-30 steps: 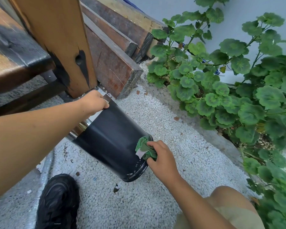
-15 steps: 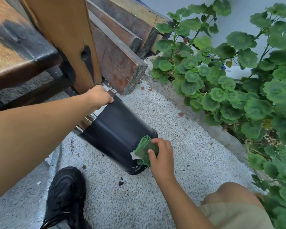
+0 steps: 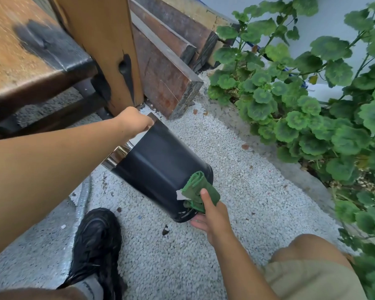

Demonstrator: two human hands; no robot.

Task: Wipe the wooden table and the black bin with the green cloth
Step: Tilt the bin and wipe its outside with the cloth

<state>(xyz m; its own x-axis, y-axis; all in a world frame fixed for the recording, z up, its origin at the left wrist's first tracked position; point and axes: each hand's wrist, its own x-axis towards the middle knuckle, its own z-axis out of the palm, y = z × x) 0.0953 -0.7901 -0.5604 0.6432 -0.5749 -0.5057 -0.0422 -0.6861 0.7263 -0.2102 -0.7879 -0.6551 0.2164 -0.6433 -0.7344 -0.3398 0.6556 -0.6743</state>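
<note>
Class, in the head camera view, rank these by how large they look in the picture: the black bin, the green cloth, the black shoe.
1. black bin
2. black shoe, though being nearer the camera may enlarge it
3. green cloth, clearly smallest

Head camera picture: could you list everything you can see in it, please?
Black bin: one, black with a shiny metal band, tipped over the gravel, centre.
Green cloth: one, green, bunched against the bin's lower side.
Wooden table: one, brown with a dark patch, upper left.
Planks: several, brown, stacked behind the table leg.
Leafy plant: green, along the right.
Gravel: pale, covering the ground.
Shoe: one, black, lower left.
Left hand: grips the bin's top rim.
Right hand: holds the cloth.
</note>
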